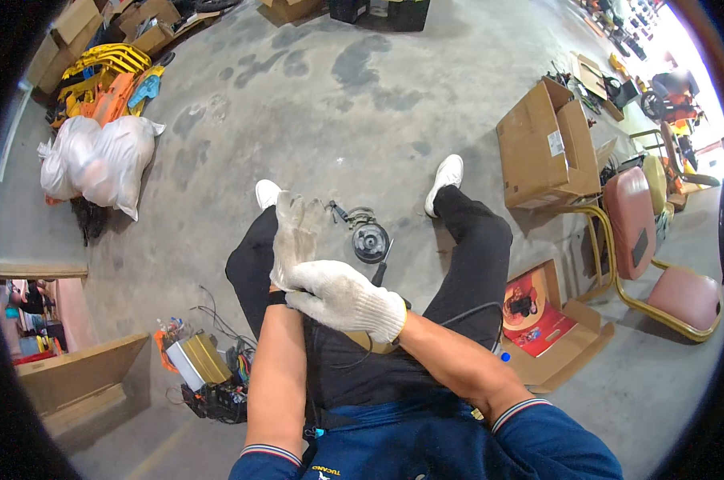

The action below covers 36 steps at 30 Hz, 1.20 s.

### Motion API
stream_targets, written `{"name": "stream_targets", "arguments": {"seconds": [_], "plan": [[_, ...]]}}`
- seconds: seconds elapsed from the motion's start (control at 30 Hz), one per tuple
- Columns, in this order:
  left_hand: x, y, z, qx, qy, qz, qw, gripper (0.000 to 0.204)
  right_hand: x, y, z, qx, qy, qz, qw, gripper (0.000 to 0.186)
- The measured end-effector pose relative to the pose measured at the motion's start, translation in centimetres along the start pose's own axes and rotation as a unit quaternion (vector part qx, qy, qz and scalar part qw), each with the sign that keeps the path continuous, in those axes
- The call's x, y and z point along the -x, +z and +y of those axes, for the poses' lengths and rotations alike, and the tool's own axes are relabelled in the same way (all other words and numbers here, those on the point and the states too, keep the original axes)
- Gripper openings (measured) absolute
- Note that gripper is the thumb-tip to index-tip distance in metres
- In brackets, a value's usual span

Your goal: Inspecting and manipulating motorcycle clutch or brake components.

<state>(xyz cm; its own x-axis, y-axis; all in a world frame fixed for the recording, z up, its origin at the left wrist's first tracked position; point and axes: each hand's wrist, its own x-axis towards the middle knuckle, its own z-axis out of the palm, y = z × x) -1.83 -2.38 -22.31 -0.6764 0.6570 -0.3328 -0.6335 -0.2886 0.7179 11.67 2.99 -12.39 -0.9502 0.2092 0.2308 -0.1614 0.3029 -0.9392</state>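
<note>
White knitted work gloves cover both hands. My left hand (296, 232) is raised with its fingers stretched out, and its glove looks loose at the fingertips. My right hand (342, 298) crosses over to the left wrist, its fingers closed on the cuff of the left glove. Just below that cuff sits a black wristband (276, 298). On the floor between my feet lies a round black motor-like part (370, 242) with a cable bunched beside it. A screwdriver (380, 272) with a dark handle lies close to it, partly behind my right hand.
To the left are white sacks (106, 164), yellow and orange plastic parts (106, 88), and a pile of wires with a gold metal box (204, 358). On the right stand a cardboard box (538, 148), a flattened open carton (570, 344) and a pink-padded chair (630, 224).
</note>
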Motion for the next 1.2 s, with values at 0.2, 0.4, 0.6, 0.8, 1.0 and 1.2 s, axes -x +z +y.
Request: {"name": "stream_targets", "arguments": {"seconds": [0.2,0.4,0.6,0.8,1.0,1.2], "plan": [[-2.5,-2.2,1.2,0.058,-0.014,0.078,0.995,0.078,-2.6,1.3,0.1,-0.016,0.008,-0.04,0.999,0.013],[-4.8,-3.4,5.7,0.244,-0.004,0.078,0.967,0.092,-4.5,0.6,5.3,-0.095,0.22,0.158,0.958,0.02],[-6.6,-2.4,5.1,0.43,0.011,0.057,0.901,0.092,-5.0,0.3,10.0,-0.396,0.347,-0.114,0.843,0.027],[-7.2,-1.6,5.3,0.451,0.026,0.042,0.891,0.094,-5.6,1.9,11.2,-0.515,0.408,-0.091,0.748,0.036],[-7.0,-2.2,4.5,0.451,0.015,0.06,0.89,0.094,-5.3,3.2,12.0,-0.517,0.387,-0.053,0.762,0.036],[-6.9,-3.7,3.5,0.433,0.01,0.06,0.899,0.093,-5.1,3.2,13.2,-0.401,0.369,-0.109,0.832,0.036]]}}
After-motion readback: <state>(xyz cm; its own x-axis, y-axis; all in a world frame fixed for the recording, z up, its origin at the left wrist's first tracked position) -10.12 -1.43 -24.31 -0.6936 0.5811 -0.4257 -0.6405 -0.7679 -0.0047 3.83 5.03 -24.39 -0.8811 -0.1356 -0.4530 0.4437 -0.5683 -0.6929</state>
